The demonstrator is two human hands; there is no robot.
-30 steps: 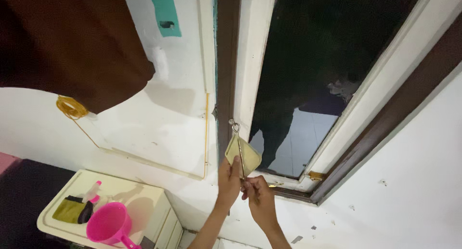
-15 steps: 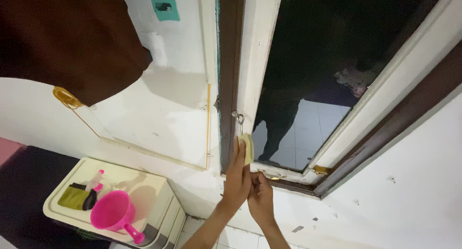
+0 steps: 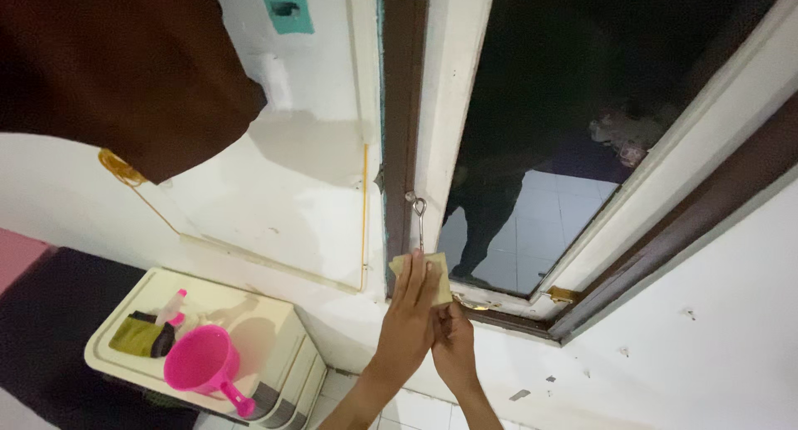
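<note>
Home washroom, tiled floor [image 3: 399, 409], pink dipper [image 3: 204, 363], window [image 3: 573, 131]

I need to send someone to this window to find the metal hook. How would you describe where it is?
Start at the dark window pane and go to its white frame on the left. Low on that frame hangs a thin metal hook, just above the yellowish cloth that the left hand presses there. It is the only slim silver piece; the fittings along the sill are brass.
</note>
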